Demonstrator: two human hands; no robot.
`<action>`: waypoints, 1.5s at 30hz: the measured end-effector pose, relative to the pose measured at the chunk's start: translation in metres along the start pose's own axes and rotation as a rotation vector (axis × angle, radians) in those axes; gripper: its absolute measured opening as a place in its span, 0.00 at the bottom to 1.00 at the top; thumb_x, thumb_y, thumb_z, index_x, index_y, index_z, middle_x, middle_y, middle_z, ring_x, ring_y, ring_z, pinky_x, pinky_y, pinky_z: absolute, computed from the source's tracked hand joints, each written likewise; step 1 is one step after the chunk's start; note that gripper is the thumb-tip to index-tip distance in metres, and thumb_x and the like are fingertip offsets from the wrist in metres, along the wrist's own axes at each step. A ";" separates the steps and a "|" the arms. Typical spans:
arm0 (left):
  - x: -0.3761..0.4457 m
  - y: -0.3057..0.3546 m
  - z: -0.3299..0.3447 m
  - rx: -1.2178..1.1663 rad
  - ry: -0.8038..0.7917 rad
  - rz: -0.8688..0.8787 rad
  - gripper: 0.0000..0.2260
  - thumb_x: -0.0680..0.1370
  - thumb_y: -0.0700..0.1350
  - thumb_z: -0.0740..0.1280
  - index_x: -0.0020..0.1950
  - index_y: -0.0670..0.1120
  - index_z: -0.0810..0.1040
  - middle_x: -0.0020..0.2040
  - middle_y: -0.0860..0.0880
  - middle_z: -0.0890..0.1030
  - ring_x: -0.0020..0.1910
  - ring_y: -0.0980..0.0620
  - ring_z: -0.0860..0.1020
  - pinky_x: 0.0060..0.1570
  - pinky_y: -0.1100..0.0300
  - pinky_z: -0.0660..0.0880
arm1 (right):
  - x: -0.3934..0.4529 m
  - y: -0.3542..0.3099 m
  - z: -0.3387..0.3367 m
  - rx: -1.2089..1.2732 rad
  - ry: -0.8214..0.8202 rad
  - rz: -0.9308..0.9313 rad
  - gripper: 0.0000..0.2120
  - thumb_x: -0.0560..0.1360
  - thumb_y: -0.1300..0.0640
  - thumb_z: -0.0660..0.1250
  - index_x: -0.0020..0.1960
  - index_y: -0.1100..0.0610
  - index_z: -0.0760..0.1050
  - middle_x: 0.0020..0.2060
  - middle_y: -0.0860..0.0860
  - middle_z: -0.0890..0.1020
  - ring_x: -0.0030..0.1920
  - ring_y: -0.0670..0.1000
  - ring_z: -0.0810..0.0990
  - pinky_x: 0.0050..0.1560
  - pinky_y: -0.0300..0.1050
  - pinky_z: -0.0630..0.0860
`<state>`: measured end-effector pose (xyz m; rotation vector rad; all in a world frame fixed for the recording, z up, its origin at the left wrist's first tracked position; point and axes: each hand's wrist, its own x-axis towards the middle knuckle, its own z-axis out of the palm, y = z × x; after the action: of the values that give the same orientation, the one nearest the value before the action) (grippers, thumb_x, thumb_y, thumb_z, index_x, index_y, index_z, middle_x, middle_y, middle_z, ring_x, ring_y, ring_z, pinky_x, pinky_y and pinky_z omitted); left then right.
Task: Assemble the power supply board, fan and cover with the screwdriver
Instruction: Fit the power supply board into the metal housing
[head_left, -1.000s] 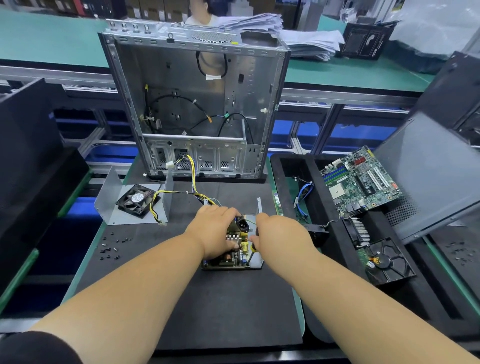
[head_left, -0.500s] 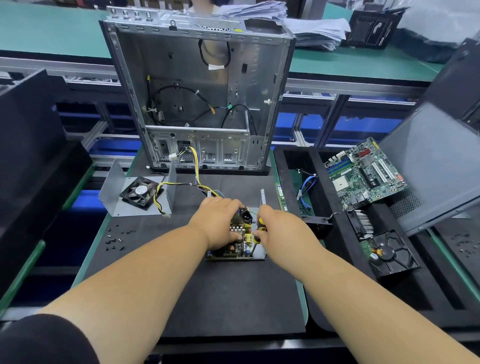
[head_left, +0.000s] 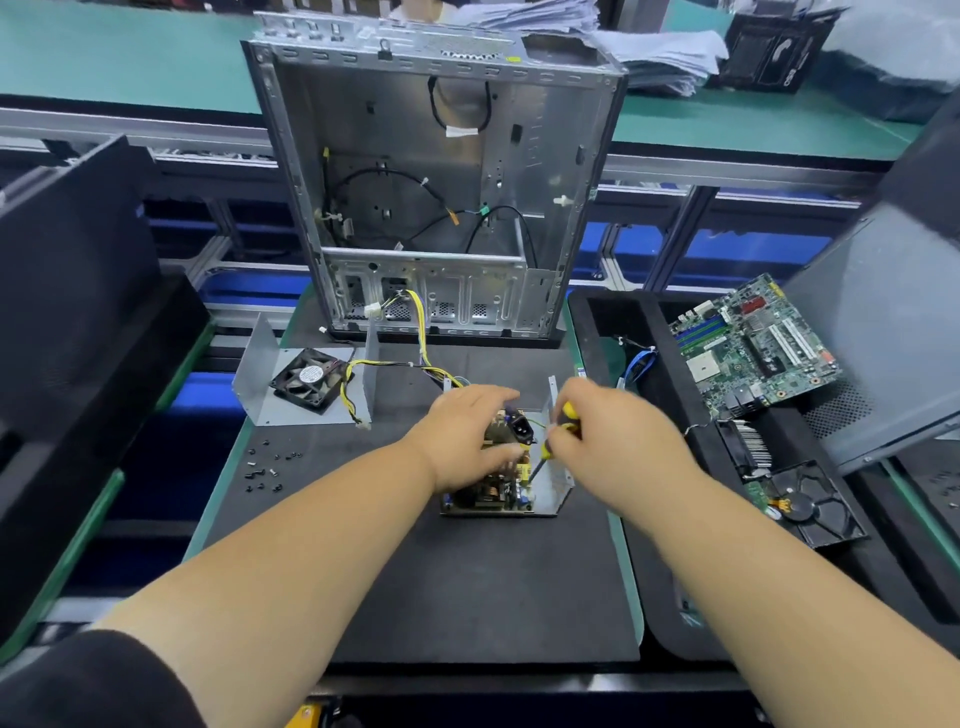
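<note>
Board (head_left: 493, 491): brown, crowded with parts, in metal tray (head_left: 556, 486).
Left hand (head_left: 470, 434): fingers relaxed, resting on board.
Right hand (head_left: 613, 441): gripping yellow screwdriver (head_left: 558, 434).

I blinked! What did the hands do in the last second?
The right hand lifted slightly, so the yellow-handled screwdriver it grips now shows, tip down on the green power supply board. The left hand stayed resting on that board. The black square fan did not move.

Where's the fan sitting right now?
In the head view the fan lies on the grey metal cover at the mat's far-left corner, left of both hands, just in front of the open computer case.
</note>
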<state>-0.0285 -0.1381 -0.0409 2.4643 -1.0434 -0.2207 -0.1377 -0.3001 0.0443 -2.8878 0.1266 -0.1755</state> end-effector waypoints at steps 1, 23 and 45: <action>-0.004 0.000 -0.005 -0.099 0.050 -0.010 0.27 0.78 0.55 0.66 0.75 0.51 0.63 0.72 0.52 0.68 0.72 0.51 0.64 0.72 0.52 0.59 | 0.003 -0.003 -0.006 0.017 0.044 -0.004 0.06 0.75 0.50 0.64 0.48 0.51 0.70 0.35 0.48 0.76 0.39 0.56 0.75 0.34 0.46 0.66; -0.153 -0.159 -0.062 -0.152 0.301 -0.641 0.10 0.73 0.44 0.70 0.43 0.60 0.75 0.41 0.61 0.77 0.40 0.65 0.76 0.40 0.66 0.72 | 0.074 -0.150 0.035 0.391 0.145 -0.248 0.03 0.76 0.51 0.66 0.49 0.46 0.73 0.40 0.43 0.82 0.36 0.45 0.70 0.36 0.43 0.69; -0.120 -0.165 -0.043 0.101 0.189 -0.641 0.05 0.77 0.47 0.68 0.41 0.53 0.75 0.46 0.55 0.73 0.49 0.51 0.72 0.47 0.56 0.73 | 0.082 -0.139 0.046 0.370 0.093 -0.189 0.03 0.76 0.51 0.66 0.49 0.44 0.74 0.35 0.41 0.75 0.40 0.41 0.72 0.32 0.36 0.64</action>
<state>0.0066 0.0633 -0.0825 2.7733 -0.1675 -0.1279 -0.0411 -0.1632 0.0433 -2.5197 -0.1485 -0.3306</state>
